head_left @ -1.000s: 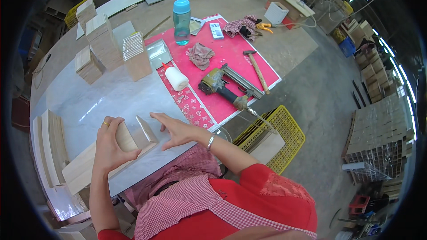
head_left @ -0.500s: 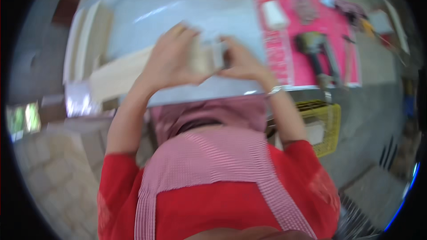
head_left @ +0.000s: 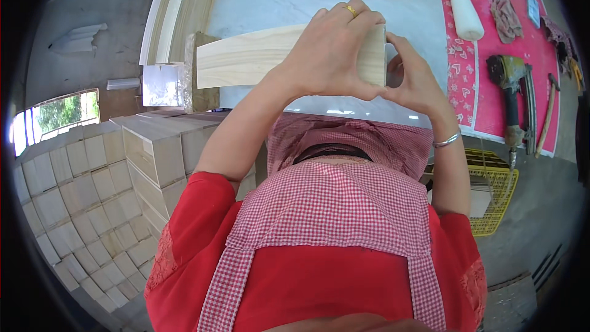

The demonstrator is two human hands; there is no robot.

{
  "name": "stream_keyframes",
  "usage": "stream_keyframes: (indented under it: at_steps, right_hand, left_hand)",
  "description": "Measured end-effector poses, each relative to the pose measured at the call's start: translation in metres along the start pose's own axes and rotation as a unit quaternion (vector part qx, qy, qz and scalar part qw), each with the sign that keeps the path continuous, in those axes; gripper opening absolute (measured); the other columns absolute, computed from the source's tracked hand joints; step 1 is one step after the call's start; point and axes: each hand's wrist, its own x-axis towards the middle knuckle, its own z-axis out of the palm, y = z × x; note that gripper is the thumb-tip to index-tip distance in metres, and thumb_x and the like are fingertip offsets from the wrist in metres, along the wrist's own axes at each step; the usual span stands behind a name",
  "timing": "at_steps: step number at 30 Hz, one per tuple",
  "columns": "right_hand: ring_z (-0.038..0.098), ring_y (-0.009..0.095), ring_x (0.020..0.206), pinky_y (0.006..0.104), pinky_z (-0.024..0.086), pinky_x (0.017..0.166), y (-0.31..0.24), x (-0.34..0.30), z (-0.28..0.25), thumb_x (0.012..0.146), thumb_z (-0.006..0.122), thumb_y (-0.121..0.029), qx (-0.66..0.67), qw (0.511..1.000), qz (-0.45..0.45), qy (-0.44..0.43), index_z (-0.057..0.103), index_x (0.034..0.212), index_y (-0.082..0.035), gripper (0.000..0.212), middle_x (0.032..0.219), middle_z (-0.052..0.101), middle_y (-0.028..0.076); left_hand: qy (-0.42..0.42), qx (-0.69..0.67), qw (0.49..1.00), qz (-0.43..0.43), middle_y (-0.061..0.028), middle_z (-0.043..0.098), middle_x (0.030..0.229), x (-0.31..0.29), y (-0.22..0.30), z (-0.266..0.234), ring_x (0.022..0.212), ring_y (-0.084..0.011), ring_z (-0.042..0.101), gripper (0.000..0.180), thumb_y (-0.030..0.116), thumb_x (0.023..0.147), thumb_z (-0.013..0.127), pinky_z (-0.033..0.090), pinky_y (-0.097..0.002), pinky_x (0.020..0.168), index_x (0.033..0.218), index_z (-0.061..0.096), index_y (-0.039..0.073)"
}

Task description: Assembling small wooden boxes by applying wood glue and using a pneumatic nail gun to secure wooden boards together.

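A long pale wooden board (head_left: 252,55) lies crosswise over the white tabletop (head_left: 270,6); whether it is the top of a box is unclear. My left hand (head_left: 335,49) spans the board near its right end, the thumb along the near edge and the fingers over the far edge. At that same end, my right hand (head_left: 415,77) is curled with thumb and forefinger against the end edge. The thumbs of both hands nearly meet. The end face and the right hand's other fingers are partly hidden.
Thin wood strips (head_left: 181,15) are stacked at the left, beside a wooden block (head_left: 203,95). On a pink cloth (head_left: 479,98) to the right lie a glue bottle (head_left: 467,17), a rag (head_left: 507,18), a nail gun (head_left: 510,86) and a hammer (head_left: 547,110). Stacked wooden boxes (head_left: 92,166) stand lower left; a yellow crate (head_left: 501,203) sits lower right.
The view has shifted, so the table and hands appear farther right, and the blur is gone. Both hands stay at the board's right end, now closer together.
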Motion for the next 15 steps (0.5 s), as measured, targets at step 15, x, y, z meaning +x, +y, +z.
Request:
stream_keyframes:
  at_steps: [15]
  right_hand:
    - [0.061,0.026,0.077,0.0362,0.054,0.071,-0.0010,0.0006,-0.0030,0.061,0.085,-0.017,-0.010,1.000,-0.013,0.003,0.044,0.137,-0.001,0.087,0.120,0.057,0.013]
  left_hand:
    - [-0.013,-0.023,1.000,0.008,-0.0134,0.057,0.116,0.0070,-0.0064,0.0064,0.106,-0.0341,0.056,0.082,0.037,0.054,0.085,0.045,-0.0438,0.093,0.124,0.056,0.004]
